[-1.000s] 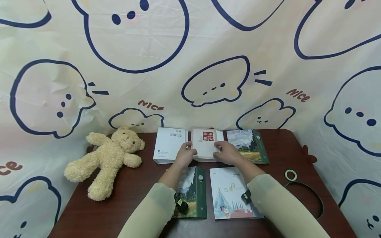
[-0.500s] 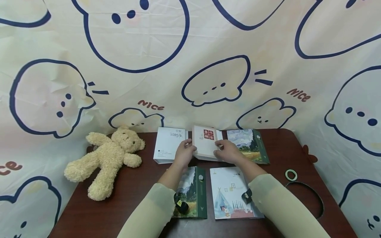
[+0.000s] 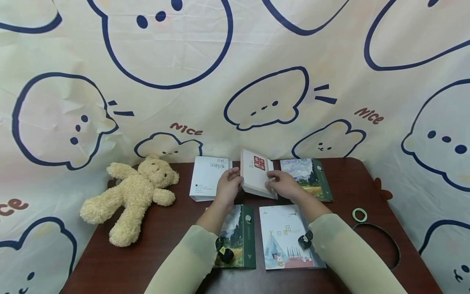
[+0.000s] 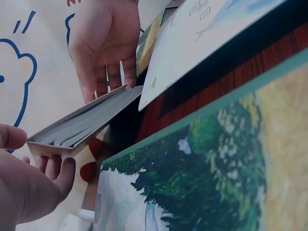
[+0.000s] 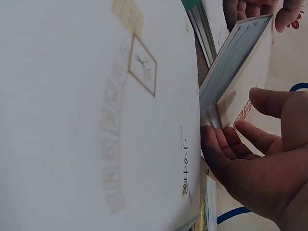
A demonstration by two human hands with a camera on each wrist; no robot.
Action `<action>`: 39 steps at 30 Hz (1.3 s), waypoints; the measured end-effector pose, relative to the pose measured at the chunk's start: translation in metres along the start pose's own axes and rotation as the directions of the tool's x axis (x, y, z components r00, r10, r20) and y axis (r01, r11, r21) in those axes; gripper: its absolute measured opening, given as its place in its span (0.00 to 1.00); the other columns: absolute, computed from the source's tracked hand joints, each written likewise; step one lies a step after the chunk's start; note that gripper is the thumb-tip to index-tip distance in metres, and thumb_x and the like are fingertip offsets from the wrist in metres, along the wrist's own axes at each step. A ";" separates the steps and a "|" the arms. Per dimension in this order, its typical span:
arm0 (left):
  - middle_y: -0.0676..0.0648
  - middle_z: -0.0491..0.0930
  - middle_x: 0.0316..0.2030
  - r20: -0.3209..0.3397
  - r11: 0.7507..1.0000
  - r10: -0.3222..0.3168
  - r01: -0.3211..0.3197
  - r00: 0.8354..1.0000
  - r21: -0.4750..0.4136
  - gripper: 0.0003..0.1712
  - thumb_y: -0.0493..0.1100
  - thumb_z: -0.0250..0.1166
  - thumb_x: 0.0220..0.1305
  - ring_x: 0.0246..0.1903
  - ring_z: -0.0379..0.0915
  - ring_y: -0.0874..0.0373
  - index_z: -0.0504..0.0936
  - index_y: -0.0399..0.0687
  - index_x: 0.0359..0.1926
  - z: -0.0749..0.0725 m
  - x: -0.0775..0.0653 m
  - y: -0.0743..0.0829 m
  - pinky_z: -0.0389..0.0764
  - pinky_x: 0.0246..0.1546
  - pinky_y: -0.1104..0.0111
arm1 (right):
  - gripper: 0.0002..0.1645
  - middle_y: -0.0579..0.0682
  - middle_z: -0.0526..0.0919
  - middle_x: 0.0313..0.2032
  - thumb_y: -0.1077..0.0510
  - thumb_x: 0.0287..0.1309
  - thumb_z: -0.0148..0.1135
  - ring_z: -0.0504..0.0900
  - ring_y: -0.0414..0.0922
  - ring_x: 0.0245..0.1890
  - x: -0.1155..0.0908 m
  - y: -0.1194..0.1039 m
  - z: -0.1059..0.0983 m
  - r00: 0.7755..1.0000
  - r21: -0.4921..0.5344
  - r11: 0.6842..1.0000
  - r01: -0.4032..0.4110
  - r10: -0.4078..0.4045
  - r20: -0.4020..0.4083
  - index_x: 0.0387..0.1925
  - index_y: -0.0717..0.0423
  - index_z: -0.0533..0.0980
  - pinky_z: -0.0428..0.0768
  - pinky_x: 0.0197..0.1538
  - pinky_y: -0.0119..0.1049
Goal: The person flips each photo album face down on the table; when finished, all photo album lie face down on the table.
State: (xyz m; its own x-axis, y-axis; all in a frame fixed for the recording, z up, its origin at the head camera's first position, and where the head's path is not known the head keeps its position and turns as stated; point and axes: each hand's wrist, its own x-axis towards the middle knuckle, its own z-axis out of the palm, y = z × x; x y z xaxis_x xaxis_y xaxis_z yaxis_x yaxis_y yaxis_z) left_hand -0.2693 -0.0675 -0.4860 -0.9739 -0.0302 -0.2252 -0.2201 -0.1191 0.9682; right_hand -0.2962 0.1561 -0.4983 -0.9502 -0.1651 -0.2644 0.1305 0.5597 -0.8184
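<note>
In the head view a thick cream book (image 3: 253,171) with red square characters on its cover is tilted at the back middle of the table. My left hand (image 3: 226,190) grips its left edge. In the left wrist view that left hand (image 4: 36,187) has its thumb on one side and fingers under the spine, with the page edges showing. My right hand (image 3: 288,185) holds the book's right edge. From the right wrist, this right hand (image 5: 260,163) shows its thumb by the cover's red print and its fingers at the lower edge.
A white book (image 3: 207,179) stands left of the hands, a green-spined painting book (image 3: 306,175) right. Nearer lie another painting book (image 3: 236,241) and a white illustrated one (image 3: 279,241), under the forearms. A teddy bear (image 3: 136,196), a pale green ring (image 3: 354,214) and a black hoop (image 3: 395,245) flank them.
The cream book has gone from lying nearly square to tilting, its left side raised and its cover turning to the right. Both hands keep their hold and shift slightly with it.
</note>
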 end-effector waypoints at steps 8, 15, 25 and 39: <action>0.49 0.76 0.64 0.028 0.998 0.052 -0.051 0.998 -0.033 0.27 0.40 0.64 0.72 0.62 0.76 0.51 0.72 0.50 0.69 0.002 -0.004 0.005 0.80 0.61 0.55 | 0.33 0.59 0.73 0.68 0.53 0.70 0.64 0.75 0.56 0.65 0.000 -0.001 0.000 0.999 0.130 0.991 -0.020 0.015 0.042 0.73 0.55 0.69 0.81 0.62 0.48; 0.48 0.76 0.65 0.054 0.993 0.117 -0.116 0.992 -0.032 0.32 0.42 0.67 0.70 0.64 0.74 0.51 0.70 0.46 0.72 0.006 -0.006 0.008 0.77 0.64 0.55 | 0.34 0.59 0.70 0.70 0.55 0.71 0.63 0.73 0.58 0.67 -0.001 -0.003 0.001 0.998 0.203 0.979 -0.030 0.017 0.064 0.74 0.55 0.67 0.81 0.62 0.49; 0.44 0.75 0.65 0.056 0.987 0.157 -0.155 0.986 -0.040 0.34 0.43 0.72 0.65 0.63 0.73 0.49 0.71 0.45 0.69 0.012 -0.011 0.012 0.78 0.63 0.58 | 0.33 0.59 0.72 0.66 0.56 0.72 0.62 0.76 0.59 0.64 -0.002 -0.006 0.003 0.998 0.276 0.961 -0.026 0.008 0.066 0.74 0.56 0.67 0.83 0.58 0.48; 0.46 0.76 0.64 0.066 0.986 0.165 -0.166 0.984 0.010 0.35 0.48 0.77 0.61 0.63 0.75 0.50 0.74 0.47 0.66 0.021 -0.018 0.017 0.77 0.64 0.56 | 0.28 0.60 0.74 0.65 0.51 0.77 0.57 0.80 0.55 0.61 0.000 -0.006 0.009 0.993 0.461 0.885 -0.067 0.012 0.121 0.72 0.54 0.68 0.82 0.60 0.50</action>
State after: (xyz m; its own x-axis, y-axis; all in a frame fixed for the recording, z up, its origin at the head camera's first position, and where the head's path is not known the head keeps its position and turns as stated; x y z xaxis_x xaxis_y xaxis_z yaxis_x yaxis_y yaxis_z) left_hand -0.2571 -0.0480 -0.4632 -0.9984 0.0162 -0.0549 -0.0562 -0.1029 0.9931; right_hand -0.2949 0.1455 -0.4979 -0.9072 -0.2559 -0.3339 0.3096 0.1314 -0.9418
